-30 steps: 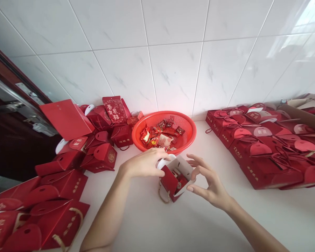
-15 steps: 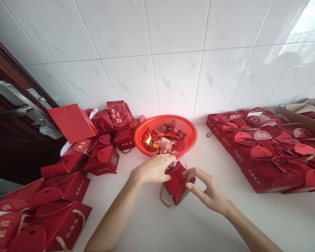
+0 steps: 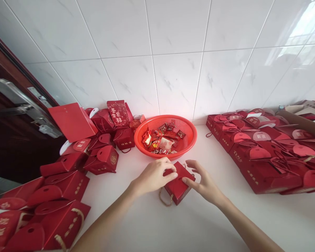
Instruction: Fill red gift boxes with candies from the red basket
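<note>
A small red gift box (image 3: 179, 187) with twisted rope handles stands on the white surface, its top flaps folded down. My left hand (image 3: 156, 176) is at the box's left side, fingers curled round the edge and thumb pressed on the top. From the right, my right hand (image 3: 206, 183) lays its thumb on the box top. Its fingers are spread, away from the thumb, over the far right side. Just beyond the box sits an orange-red plastic colander (image 3: 190, 140) holding several wrapped sweets (image 3: 166, 143). The inside of the box is hidden.
Several red gift boxes (image 3: 65, 187) crowd the left side, and a block of similar boxes (image 3: 265, 157) stands in rows on the right. A cardboard carton (image 3: 300, 122) is at the far right. Behind is a tiled wall (image 3: 173, 70); a dark door with a metal handle (image 3: 18, 101) is at left.
The upright flaps of the box now lie folded over its top. My right hand has let go of the right flap and spread its fingers; my left thumb has moved onto the top.
</note>
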Demonstrator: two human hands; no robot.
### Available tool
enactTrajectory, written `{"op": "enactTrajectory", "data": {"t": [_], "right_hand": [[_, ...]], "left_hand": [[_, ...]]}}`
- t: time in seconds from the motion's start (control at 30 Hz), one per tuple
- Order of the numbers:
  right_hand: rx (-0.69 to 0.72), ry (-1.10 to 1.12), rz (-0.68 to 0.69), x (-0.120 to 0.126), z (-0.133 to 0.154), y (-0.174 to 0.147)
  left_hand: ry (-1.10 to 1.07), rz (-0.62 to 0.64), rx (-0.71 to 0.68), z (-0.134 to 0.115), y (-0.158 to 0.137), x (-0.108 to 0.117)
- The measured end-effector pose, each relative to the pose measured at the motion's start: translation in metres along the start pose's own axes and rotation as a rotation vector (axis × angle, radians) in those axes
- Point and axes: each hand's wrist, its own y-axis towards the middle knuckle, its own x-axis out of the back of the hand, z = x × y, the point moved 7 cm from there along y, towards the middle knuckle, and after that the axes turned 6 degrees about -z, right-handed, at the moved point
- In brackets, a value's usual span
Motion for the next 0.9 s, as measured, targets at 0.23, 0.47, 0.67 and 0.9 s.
{"op": "enactTrajectory", "data": {"t": [0.23, 0.47, 0.67, 0.9], "right_hand": [[-0.158, 0.058, 0.186, -0.003, -0.012, -0.002], [-0.226, 0.064, 0.109, 0.012, -0.017, 0.008], [-0.27, 0.42, 0.158, 0.023, 0.003, 0.012], [-0.127, 0.301, 0.287, 0.004, 0.035, 0.008]], "left_hand": [[-0.155, -0.098, 0.032, 0.004, -0.006, -0.016], [-0.208, -0.126, -0.005, 0.006, -0.002, -0.016], [-0.187, -0.17, -0.004, 0.008, -0.005, -0.023], [-0.257, -0.23, -0.101, 0.006, -0.012, -0.01]]}}
